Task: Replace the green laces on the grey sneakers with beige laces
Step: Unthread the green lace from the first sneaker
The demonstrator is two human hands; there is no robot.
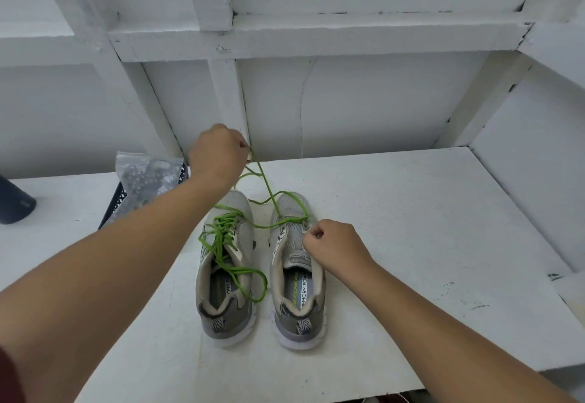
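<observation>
Two grey sneakers stand side by side on a white shelf (411, 212), toes pointing away from me. The left sneaker (226, 276) still carries its green lace (221, 231), laced up with loose loops over the opening. The right sneaker (297, 279) has its green lace (269, 193) almost pulled out, running only through the eyelets nearest the toe. My left hand (218, 152) is raised beyond the shoes and pinches this lace, holding it up. My right hand (335, 247) is closed on the right sneaker's eyelet edge beside the tongue. No beige laces are visible.
A clear plastic bag (142, 177) with dark contents lies in a black basket (114, 209) at the back left. A dark rounded object (15, 203) sits at the far left edge. White walls and wooden frames enclose the shelf behind and to the right.
</observation>
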